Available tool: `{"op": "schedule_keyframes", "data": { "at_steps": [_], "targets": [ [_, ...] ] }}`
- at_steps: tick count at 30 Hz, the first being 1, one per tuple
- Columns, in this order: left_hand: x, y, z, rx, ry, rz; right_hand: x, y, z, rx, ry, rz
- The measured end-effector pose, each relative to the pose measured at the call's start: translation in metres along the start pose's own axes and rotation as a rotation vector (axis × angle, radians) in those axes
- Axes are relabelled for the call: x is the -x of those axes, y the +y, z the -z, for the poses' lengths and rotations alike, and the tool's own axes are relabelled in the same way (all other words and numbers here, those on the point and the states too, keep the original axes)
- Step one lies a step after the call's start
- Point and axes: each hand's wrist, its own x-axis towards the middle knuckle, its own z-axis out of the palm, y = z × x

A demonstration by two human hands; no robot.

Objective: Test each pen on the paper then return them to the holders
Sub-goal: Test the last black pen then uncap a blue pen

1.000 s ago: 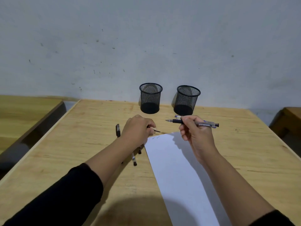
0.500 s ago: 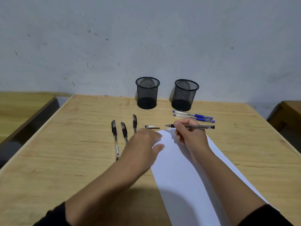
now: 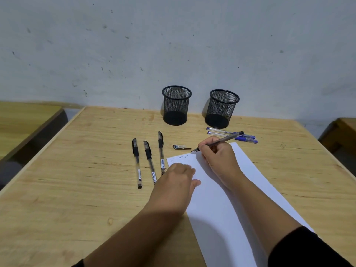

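My right hand (image 3: 219, 158) grips an uncapped black pen (image 3: 223, 140), its tip at the top edge of the white paper (image 3: 221, 209), beside small scribbles (image 3: 183, 157). My left hand (image 3: 177, 182) lies flat on the paper's left edge, fingers apart. The pen's cap (image 3: 180, 147) rests on the table just beyond the paper. Three capped black pens (image 3: 148, 158) lie side by side to the left. Two blue pens (image 3: 246, 137) lie behind my right hand. Two empty black mesh holders, the left holder (image 3: 176, 105) and the right holder (image 3: 222, 107), stand at the back.
The wooden table (image 3: 77, 170) meets a grey wall at the back. Another wooden desk (image 3: 21, 120) stands to the left across a gap, and a corner of further furniture (image 3: 341, 135) shows at the right.
My left hand put down the cap and settled flat on the paper's edge. My right hand turned the pen and lowered its tip to the paper's top.
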Motion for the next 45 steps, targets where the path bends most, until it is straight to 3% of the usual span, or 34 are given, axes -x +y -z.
{"op": "schedule_keyframes", "data": {
  "at_steps": [20,45],
  "targets": [
    [-0.0004,0.0009,-0.0028,0.027,0.011,0.012,0.0021,0.0043,-0.0051,0.141,-0.029,0.112],
    [0.0014,0.0015,-0.0006,0.022,-0.002,0.016,0.0049,0.0025,-0.0063,0.148,0.007,0.106]
  ]
}}
